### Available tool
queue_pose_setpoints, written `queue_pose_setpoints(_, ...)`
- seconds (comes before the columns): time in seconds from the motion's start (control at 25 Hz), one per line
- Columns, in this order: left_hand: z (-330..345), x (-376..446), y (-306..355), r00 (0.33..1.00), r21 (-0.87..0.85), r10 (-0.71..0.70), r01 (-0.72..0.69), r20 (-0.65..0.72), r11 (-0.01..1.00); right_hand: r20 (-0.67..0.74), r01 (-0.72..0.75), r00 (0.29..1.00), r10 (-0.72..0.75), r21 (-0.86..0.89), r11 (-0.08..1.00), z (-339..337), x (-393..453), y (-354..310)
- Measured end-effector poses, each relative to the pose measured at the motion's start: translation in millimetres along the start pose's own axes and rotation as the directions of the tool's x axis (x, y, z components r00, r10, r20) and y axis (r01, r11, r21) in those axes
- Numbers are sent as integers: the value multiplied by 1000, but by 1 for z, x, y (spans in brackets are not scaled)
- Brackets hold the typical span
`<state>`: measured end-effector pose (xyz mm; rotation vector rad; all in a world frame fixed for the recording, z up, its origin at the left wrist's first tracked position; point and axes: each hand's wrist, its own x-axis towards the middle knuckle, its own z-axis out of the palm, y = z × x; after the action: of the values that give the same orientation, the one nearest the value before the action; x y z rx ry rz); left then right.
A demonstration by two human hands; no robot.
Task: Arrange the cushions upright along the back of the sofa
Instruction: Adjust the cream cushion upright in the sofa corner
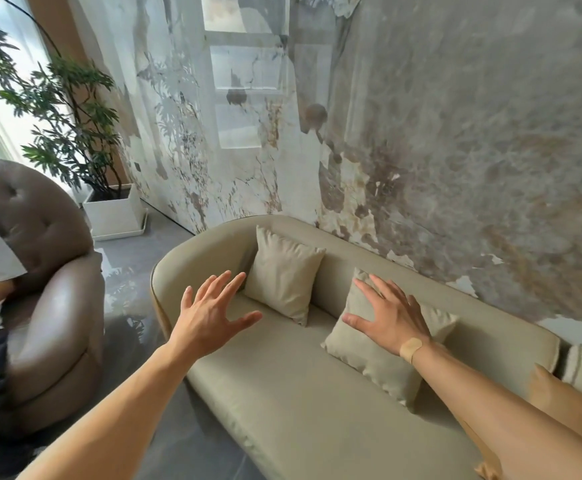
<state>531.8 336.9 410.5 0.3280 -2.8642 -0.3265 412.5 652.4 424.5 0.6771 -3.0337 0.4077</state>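
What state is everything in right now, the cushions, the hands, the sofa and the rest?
Left cushion: upright, leaning on the sofa back near the corner.
Right cushion: tilted, leaning back on the sofa back.
Left hand: open, fingers spread, holding nothing.
Right hand: open, fingers spread in front of the right cushion; contact unclear.
Sofa: seat bare in front.
Brown armchair: someone is seated in it.

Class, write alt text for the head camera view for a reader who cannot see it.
Two open hands, left hand and right hand, reach over a beige sofa where two matching cushions lean against the backrest: left cushion, right cushion. A brown armchair and potted plant stand to the left.
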Motion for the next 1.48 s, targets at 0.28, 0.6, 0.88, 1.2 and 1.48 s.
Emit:
queue_pose_setpoints(0.28,7,95,-67,999,51,-11,9,36,999,13,-29,1000,28,54,998,40,115,-21)
queue_pose_setpoints(0.6,14,210,-102,993,70,17,-25,120,997,-7,-99,995,100,67,993,44,211,-25)
queue_pose_setpoints(0.88,54,306,-138,978,23,94,-100,185,995,-4,-259,966,260,67,963,67,258,-8)
queue_pose_setpoints(1.2,101,438,-209,919,-53,252,-248,304,967,-6,-474,880,476,78,877,110,323,-52)
queue_pose_setpoints(1.48,121,533,-277,849,-99,360,-350,386,932,-23,-604,792,611,125,787,134,385,-118)
